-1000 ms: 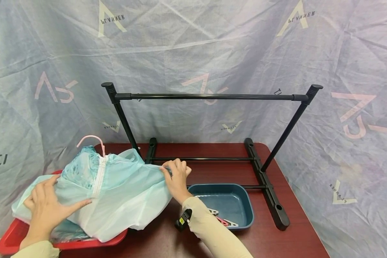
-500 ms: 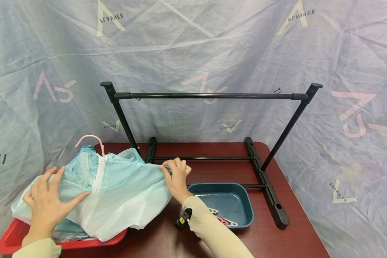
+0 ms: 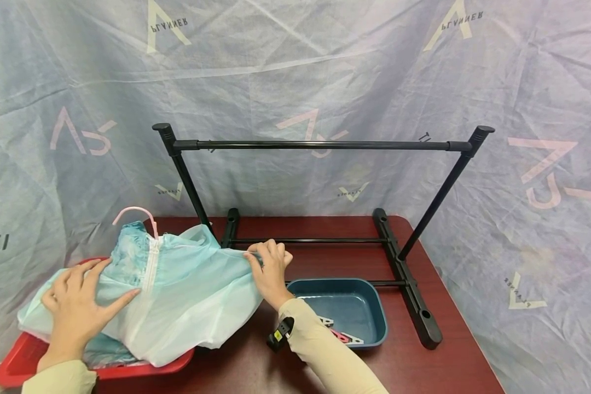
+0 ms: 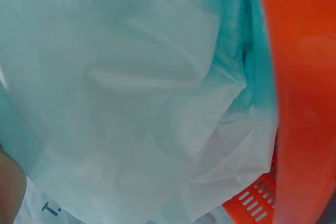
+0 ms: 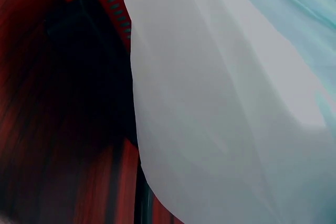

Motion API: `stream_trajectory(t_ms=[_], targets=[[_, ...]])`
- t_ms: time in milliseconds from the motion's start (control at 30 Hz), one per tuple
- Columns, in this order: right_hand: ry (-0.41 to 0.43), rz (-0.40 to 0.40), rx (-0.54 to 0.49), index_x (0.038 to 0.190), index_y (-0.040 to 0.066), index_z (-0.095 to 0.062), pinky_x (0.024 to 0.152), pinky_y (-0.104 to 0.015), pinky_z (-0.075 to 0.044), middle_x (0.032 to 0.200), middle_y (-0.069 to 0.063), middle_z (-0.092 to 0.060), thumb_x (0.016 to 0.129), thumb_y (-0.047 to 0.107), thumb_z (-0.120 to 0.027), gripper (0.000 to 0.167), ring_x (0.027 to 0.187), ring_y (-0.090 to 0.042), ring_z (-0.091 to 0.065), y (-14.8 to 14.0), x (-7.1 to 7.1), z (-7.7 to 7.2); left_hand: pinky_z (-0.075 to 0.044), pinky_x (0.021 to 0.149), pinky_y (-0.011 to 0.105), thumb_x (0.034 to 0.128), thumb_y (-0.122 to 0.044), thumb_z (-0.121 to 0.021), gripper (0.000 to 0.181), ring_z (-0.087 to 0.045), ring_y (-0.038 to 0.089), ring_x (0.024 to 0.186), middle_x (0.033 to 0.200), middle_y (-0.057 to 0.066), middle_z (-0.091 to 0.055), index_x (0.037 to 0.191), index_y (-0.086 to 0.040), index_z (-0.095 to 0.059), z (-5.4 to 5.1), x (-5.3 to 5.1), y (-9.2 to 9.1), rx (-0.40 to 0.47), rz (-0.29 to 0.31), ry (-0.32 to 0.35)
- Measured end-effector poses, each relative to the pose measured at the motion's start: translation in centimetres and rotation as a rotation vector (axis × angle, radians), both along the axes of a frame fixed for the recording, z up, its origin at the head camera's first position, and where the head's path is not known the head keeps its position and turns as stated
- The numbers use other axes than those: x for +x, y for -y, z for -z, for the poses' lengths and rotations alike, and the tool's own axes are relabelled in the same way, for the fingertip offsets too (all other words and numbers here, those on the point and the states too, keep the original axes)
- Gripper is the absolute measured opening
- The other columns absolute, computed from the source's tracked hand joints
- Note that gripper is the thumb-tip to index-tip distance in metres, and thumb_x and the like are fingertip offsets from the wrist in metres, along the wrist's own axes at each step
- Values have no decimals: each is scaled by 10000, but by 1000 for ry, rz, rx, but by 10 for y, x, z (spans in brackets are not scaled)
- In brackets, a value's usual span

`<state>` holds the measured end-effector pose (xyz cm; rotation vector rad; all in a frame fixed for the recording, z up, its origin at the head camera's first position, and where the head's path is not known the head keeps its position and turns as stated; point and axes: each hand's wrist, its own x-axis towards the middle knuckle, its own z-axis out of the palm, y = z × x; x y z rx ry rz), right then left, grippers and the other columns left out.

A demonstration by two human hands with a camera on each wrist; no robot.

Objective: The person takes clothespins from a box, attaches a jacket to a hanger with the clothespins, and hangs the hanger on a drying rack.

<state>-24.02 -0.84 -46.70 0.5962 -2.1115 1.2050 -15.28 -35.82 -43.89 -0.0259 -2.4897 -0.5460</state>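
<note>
The step in hand seems to be straightening the pale blue-and-white garment [image 3: 197, 295] on its pink hanger [image 3: 137, 208]. The garment lies at 8 o'clock in the head view, draped over the red basket [image 3: 19, 361], its zip facing up and the hanger's hook standing out at its 11 o'clock.

The right hand [image 3: 272, 273], at the garment's 3 o'clock, pinches the cloth edge between thumb and fingers and holds that side taut. The left hand [image 3: 79, 303], at the garment's 9 o'clock, is spread wide, thumb well apart from the fingers, over the cloth; whether it presses on the hanger underneath, I cannot tell. Both wrist views show mostly loose cloth and part of the basket.

The next move, as I judge it, calls for the left hand to close on its side of the cloth and draw it outward towards 9 o'clock against the right hand's pinch, without tipping the hook.

The black rack [image 3: 315, 145] stands on the bench [image 3: 423, 377] towards 1 o'clock from the garment. The blue tray [image 3: 349, 309], with clips [image 3: 342, 337] near its 6 o'clock side, sits at the right hand's 4 o'clock.
</note>
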Motion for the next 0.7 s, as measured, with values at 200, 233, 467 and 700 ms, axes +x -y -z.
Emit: stream_trajectory(t_ms=[200,233,467,700], targets=[[-6,3,-4,974,152,-634,802,-445,-179,901,-27,-502,934,209,-669,79,813,-183,-349,0,1,-1,-126,843,703,660,-530,-848,808,-290,495,1169,1198,283,-451,1187,16,-570,1,1,1,-11,-26,4],[-6,1,-4,976,152,-634,801,-444,-176,900,-29,-501,936,208,-668,77,812,-180,-346,0,1,-1,-128,841,700,660,-533,-847,806,-294,497,1161,1187,287,-455,1176,21,-571,2,1,1,-12,-30,2],[6,-4,-22,966,154,-633,795,-447,-162,894,-30,-503,957,241,-646,88,811,-160,-328,-1,1,0,-168,803,656,628,-512,-855,766,-379,485,1071,1137,275,-543,1142,2,-614,5,0,2,-12,-32,-102],[3,2,-33,967,163,-637,801,-446,-169,892,-22,-501,921,176,-685,67,806,-166,-334,-2,0,1,-186,791,620,583,-425,-871,725,-464,467,971,1046,242,-573,1143,-29,-635,6,0,1,-5,-24,-200]])
